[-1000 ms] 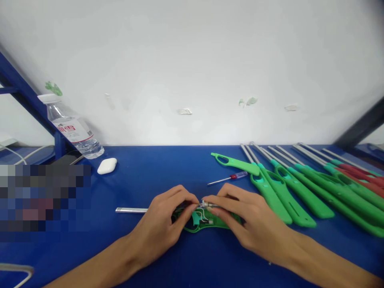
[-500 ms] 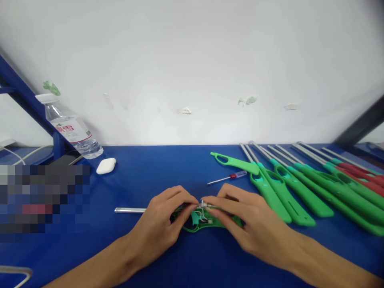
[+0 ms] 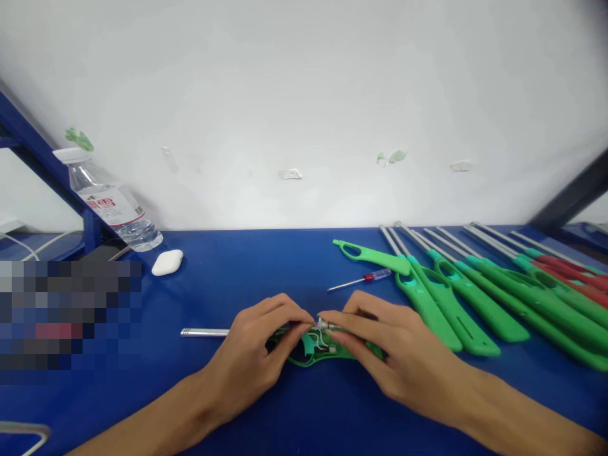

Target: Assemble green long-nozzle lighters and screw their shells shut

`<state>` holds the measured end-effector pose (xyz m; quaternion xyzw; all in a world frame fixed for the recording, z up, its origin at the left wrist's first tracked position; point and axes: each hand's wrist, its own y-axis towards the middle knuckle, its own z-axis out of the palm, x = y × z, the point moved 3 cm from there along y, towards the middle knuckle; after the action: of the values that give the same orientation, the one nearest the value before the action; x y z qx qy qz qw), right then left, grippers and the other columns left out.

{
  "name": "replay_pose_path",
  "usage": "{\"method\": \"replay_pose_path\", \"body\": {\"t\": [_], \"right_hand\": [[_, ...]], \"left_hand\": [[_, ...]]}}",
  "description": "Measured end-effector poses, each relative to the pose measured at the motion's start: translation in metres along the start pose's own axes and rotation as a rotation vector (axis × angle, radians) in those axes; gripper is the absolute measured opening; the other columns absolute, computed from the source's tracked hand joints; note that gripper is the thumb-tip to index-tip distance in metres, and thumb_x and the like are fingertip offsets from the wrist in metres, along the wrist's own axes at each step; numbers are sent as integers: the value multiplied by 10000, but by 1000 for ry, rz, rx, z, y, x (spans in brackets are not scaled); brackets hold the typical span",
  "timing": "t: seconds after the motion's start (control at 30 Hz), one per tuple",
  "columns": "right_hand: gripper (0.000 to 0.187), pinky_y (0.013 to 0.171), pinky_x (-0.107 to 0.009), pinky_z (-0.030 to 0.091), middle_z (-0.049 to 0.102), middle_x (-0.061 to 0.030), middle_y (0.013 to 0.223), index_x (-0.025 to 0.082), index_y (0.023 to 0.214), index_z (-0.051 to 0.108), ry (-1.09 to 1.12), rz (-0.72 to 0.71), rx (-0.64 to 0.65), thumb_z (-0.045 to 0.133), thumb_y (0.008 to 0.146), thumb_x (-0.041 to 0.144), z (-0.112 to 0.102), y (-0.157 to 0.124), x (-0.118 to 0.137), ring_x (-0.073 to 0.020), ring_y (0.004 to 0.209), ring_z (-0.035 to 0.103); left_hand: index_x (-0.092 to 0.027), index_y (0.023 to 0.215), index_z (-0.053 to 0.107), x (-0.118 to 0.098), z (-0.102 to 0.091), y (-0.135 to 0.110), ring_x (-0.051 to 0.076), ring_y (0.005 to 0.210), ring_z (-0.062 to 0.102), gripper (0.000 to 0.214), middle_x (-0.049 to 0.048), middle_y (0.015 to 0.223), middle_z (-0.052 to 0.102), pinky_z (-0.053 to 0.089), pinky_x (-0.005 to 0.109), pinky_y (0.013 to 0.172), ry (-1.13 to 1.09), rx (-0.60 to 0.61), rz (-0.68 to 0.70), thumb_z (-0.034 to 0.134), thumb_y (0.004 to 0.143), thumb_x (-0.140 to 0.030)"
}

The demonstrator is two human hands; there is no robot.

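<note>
An opened green stick lighter point(image 3: 304, 362) lies on the blue table, its metal tube point(image 3: 205, 332) pointing left. White wires point(image 3: 322, 344) and a turquoise part point(image 3: 309, 344) show inside the shell. Over its middle, my left hand point(image 3: 256, 345) is closed in a pinch at a small fitting; its fingertips hide what they grip. From the other side, my right hand point(image 3: 394, 345) pinches the small metal and white fitting point(image 3: 323, 324) between thumb and forefinger. The rest of the lighter's handle is partly covered by my right fingers.
Behind my right hand lie a small screwdriver point(image 3: 378, 275) and a loose green shell half point(image 3: 377, 258). Several green stick lighters point(image 3: 475, 304) and red ones point(image 3: 560, 272) lie at the right. A water bottle point(image 3: 114, 206) and white earbud case point(image 3: 167, 262) stand back left, before a wall.
Both hands keep nearly the same pinch over the lighter. The view has shifted very slightly; nothing else visibly moves.
</note>
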<state>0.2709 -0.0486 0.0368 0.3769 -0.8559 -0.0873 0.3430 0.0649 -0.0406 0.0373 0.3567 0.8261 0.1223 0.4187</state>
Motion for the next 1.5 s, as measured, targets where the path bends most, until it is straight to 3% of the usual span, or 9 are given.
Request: {"method": "replay_pose_path", "body": {"t": [0.63,1.3,1.5], "right_hand": [[268,652,-289,467,600,-25,954,258,1281,681,-67,-37,24,500,1084,241,3,-1,-6,-150,734,612],[351,600,-243,493,628,-43,935,217,1334,644,-184,-170,-50,510,1036,90,2,-3,-3,-141,714,594],[306,590,-256,478,639,-31,947,236,1308,664,-179,-102,-42,524,1051,145,3,-1,-4,-137,689,602]], "left_hand": [[-170,991,764,-2,-1,-2,150,759,688,181,40,879,744,544,244,696,46,-28,26,608,981,-78],[-166,998,744,-1,-1,-5,151,774,658,179,34,901,734,524,260,722,86,-9,60,615,969,-44],[-179,1024,746,1,0,-4,139,794,659,191,15,920,740,512,246,747,105,-20,65,624,972,-42]]}}
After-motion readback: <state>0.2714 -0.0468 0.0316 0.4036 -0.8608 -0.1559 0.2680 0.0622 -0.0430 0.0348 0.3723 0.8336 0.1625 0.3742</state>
